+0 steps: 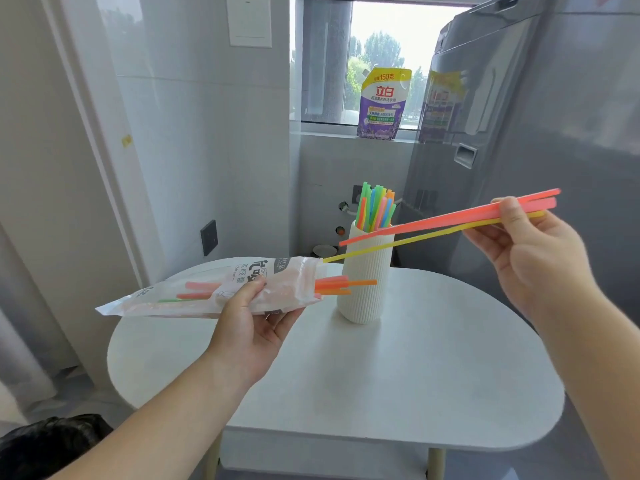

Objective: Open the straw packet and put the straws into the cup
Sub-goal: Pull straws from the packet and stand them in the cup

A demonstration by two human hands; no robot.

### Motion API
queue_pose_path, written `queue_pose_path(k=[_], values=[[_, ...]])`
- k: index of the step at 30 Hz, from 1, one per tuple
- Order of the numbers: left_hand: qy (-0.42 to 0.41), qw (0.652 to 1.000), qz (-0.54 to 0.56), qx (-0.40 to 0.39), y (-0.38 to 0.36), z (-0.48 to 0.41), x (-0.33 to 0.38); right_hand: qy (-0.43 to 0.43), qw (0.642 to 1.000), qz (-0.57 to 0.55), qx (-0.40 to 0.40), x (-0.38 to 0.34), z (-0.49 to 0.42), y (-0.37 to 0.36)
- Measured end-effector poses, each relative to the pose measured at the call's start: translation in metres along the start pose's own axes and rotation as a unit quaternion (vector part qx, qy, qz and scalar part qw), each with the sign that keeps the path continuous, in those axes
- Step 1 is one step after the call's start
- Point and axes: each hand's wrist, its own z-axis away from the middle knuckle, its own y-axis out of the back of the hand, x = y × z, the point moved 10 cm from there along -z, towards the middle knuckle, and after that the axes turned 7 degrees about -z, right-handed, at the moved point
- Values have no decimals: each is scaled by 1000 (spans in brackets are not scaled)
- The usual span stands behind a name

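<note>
Pinched straws (433, 221) (aloft), packet (156, 299) in left hand (249, 327)

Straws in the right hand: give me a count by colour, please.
Pink straws: 2, judging by the two ends past the right hand
Yellow straw: 1, its far tip at the mouth of the packet
Total: 3
</note>
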Motion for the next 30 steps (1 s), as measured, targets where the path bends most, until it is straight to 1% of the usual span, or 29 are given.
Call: queue_pose_path(k=[12, 17, 24, 30], values=[[26, 1000, -9, -13, -20, -9, -31, 137, 984, 117, 2, -56, 3, -15], [36, 999, -16, -24, -27, -15, -45, 177, 969, 171, -32, -75, 4, -25], [45, 998, -19, -30, -36, -20, -62, 197, 951, 229, -67, -84, 4, -35], [42, 998, -23, -34, -36, -21, -63, 262, 921, 274, -88, -89, 16, -45]])
